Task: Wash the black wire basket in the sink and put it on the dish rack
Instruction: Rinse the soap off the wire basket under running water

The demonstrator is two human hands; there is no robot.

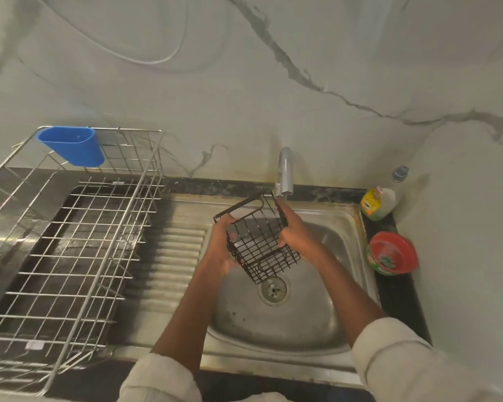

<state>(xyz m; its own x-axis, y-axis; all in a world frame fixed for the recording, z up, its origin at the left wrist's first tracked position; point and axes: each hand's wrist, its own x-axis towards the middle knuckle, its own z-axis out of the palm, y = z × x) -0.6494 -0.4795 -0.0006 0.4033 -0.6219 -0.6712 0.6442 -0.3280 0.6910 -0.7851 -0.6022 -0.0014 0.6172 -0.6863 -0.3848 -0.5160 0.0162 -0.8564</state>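
The black wire basket (257, 240) is tilted over the sink (317, 323); the left hand (221, 248) and right hand (295, 230) curl fingers round it; wet wire might slip and drop

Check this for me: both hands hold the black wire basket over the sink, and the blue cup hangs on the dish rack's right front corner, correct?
Not quite. In the head view the blue cup hangs on the dish rack's far back edge, near the wall. The rest is right.

Grey-veined marble wall (302, 53), black stone counter (395, 291) — dim, even light
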